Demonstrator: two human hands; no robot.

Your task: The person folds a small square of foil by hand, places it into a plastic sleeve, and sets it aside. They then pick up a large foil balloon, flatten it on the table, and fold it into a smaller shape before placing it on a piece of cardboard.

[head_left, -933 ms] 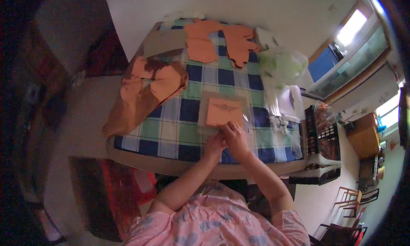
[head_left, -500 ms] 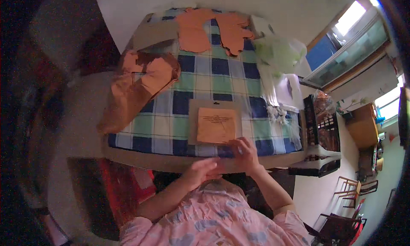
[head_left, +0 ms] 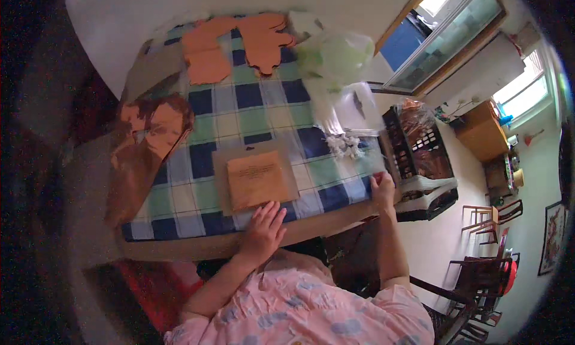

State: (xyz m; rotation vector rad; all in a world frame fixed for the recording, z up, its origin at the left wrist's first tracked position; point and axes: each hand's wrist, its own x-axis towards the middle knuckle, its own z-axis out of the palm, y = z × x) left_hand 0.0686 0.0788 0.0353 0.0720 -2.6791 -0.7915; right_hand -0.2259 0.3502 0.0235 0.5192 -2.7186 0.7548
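A flat orange packet with small dark print [head_left: 256,176] lies inside a clear plastic sleeve [head_left: 220,165] near the table's front edge. My left hand [head_left: 263,231] is open, fingers stretched out and fingertips at the near edge of the sleeve. Over by the right edge of the table, my right hand [head_left: 382,188] is closed, its fingertips beside some thin clear plastic. Whatever it may hold is too small to make out. Just beyond it is a stack of white plastic bags [head_left: 359,111] with a bunched white end [head_left: 344,146].
A plaid cloth [head_left: 251,120] covers the table. Orange cut-out sheets [head_left: 206,57] lie at the far end, and crumpled orange-brown wrapping [head_left: 150,129] at left. A white-green plastic bag [head_left: 338,54] is at the far right. Beside the table stands a black crate [head_left: 413,141].
My right hand has left the packet and moved right to the table's edge, closing. My left hand has come forward to the packet's near edge. The view has turned right.
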